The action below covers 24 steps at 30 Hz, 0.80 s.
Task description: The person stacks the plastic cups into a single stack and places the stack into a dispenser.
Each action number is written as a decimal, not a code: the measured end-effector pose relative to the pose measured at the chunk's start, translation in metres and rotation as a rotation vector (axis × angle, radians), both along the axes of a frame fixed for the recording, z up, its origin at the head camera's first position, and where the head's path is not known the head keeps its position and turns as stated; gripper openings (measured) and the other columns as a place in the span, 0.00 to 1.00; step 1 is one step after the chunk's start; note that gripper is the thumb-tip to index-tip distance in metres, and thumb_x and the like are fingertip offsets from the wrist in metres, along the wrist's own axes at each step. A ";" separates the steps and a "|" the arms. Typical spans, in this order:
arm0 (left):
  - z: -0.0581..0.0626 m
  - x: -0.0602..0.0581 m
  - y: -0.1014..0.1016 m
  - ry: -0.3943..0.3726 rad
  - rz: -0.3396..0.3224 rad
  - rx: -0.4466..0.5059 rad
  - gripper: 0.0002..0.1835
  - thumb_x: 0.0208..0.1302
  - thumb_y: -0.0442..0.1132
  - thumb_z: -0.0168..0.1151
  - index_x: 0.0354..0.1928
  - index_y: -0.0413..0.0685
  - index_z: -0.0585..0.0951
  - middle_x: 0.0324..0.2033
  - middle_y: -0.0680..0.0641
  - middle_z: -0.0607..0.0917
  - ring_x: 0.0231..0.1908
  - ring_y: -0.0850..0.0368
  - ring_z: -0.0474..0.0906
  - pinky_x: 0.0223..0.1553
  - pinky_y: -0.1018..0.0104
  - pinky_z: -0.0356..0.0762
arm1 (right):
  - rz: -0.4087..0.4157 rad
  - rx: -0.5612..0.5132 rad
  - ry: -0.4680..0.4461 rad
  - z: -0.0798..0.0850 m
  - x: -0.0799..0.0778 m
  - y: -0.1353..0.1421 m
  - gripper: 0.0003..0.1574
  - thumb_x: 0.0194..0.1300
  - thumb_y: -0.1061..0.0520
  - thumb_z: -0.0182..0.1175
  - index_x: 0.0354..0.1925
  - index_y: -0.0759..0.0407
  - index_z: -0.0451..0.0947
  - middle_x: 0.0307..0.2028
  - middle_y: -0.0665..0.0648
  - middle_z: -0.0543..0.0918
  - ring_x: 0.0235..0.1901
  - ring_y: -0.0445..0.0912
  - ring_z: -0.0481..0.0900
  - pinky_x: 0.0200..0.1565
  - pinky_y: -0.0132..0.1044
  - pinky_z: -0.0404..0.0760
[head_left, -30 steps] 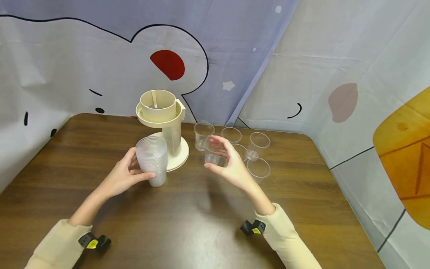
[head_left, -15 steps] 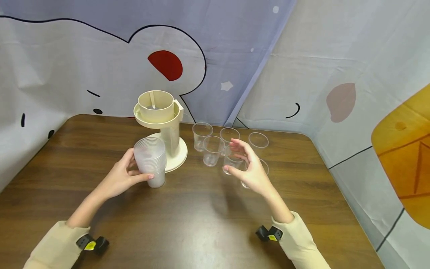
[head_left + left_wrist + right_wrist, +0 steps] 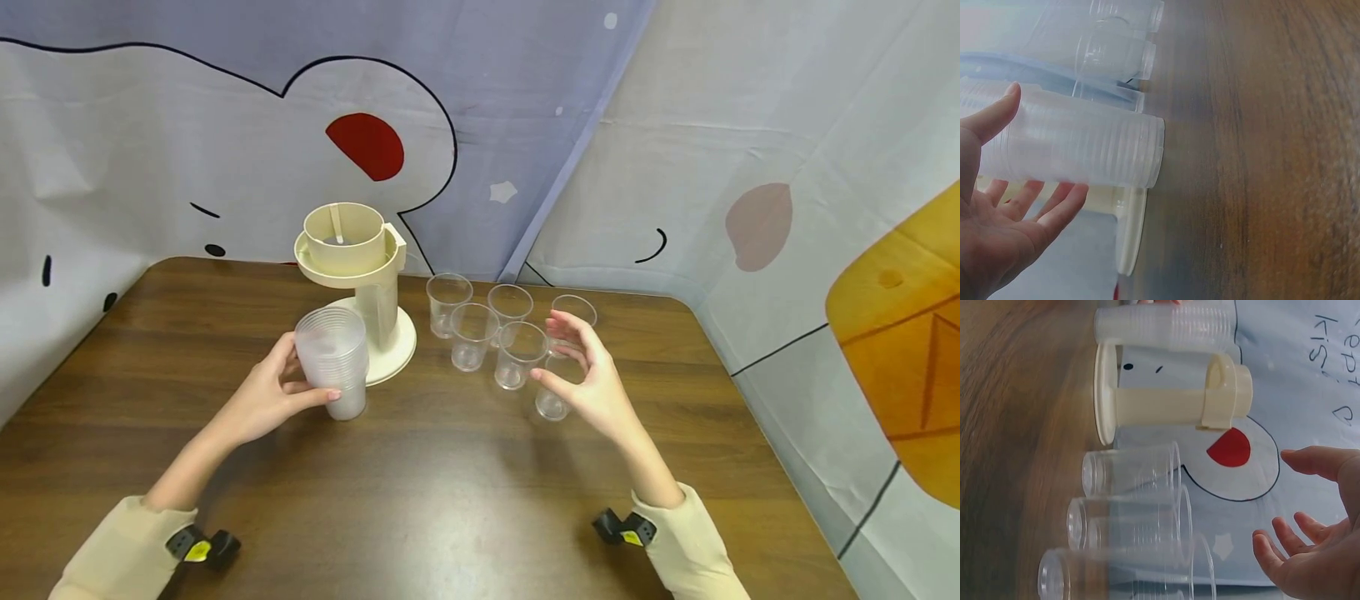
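My left hand [image 3: 262,400] grips a nested stack of clear plastic cups [image 3: 341,367], which stands upright at the left of the table. In the left wrist view, the thumb lies on one side of the stack and the fingers on the other. My right hand [image 3: 597,390] hovers by the front right single cup [image 3: 551,406], its thumb and fingers spread apart with nothing between them. It partly hides that cup and the back right cup [image 3: 574,305]. Several single clear cups, such as the front middle one [image 3: 517,362], stand upright in two short rows.
A cream-coloured stand with a round holder on top [image 3: 378,308] stands just behind the stack, left of the cups. The brown wooden table [image 3: 420,500] reaches back to a printed cloth [image 3: 525,125] hanging behind and along the sides.
My right hand has moved right along the front row, from the front left cup past the middle one to the front right cup. My left hand keeps its hold on the stack.
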<state>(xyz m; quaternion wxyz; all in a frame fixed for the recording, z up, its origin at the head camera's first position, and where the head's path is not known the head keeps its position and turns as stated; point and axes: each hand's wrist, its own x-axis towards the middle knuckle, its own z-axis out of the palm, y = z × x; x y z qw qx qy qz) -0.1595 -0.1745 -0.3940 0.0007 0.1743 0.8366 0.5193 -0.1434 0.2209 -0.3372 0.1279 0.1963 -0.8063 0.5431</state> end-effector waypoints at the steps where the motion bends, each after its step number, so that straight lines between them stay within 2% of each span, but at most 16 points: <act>1: 0.000 0.000 0.000 0.001 0.000 0.000 0.40 0.56 0.37 0.71 0.66 0.43 0.57 0.59 0.35 0.72 0.58 0.34 0.73 0.51 0.52 0.82 | -0.004 -0.003 0.002 0.000 0.000 0.002 0.47 0.48 0.75 0.68 0.65 0.65 0.62 0.60 0.63 0.72 0.59 0.42 0.71 0.60 0.31 0.74; 6: 0.000 0.000 0.000 0.010 -0.002 0.001 0.40 0.56 0.37 0.71 0.65 0.43 0.58 0.59 0.36 0.72 0.58 0.35 0.73 0.50 0.53 0.82 | -0.042 -0.002 0.003 0.001 0.002 0.012 0.46 0.49 0.74 0.68 0.65 0.65 0.62 0.60 0.63 0.72 0.58 0.38 0.71 0.60 0.29 0.73; 13: -0.001 0.000 0.000 0.017 -0.001 0.005 0.40 0.56 0.36 0.71 0.65 0.42 0.58 0.59 0.37 0.72 0.57 0.37 0.73 0.50 0.55 0.82 | -0.123 0.028 -0.010 -0.002 0.002 0.027 0.45 0.50 0.71 0.69 0.65 0.64 0.63 0.60 0.61 0.73 0.57 0.35 0.71 0.61 0.32 0.72; 17: 0.000 0.000 0.000 0.018 -0.001 0.003 0.40 0.56 0.37 0.71 0.66 0.42 0.58 0.59 0.37 0.72 0.58 0.36 0.73 0.50 0.54 0.82 | -0.138 0.025 -0.017 -0.005 0.001 0.035 0.44 0.51 0.71 0.68 0.64 0.65 0.63 0.60 0.63 0.73 0.58 0.37 0.72 0.60 0.26 0.71; 20: -0.001 0.000 0.000 0.018 -0.002 0.003 0.40 0.56 0.37 0.71 0.66 0.42 0.58 0.59 0.37 0.71 0.58 0.36 0.73 0.50 0.54 0.82 | -0.142 0.024 -0.030 -0.008 0.002 0.039 0.44 0.52 0.71 0.68 0.65 0.65 0.63 0.60 0.65 0.72 0.57 0.34 0.71 0.59 0.23 0.70; 24: 0.000 0.001 0.000 0.015 -0.002 0.004 0.40 0.56 0.37 0.71 0.66 0.43 0.58 0.59 0.37 0.71 0.58 0.37 0.73 0.50 0.54 0.82 | -0.144 0.031 -0.075 -0.011 0.002 0.045 0.44 0.53 0.69 0.68 0.66 0.63 0.61 0.62 0.66 0.71 0.57 0.32 0.70 0.59 0.26 0.70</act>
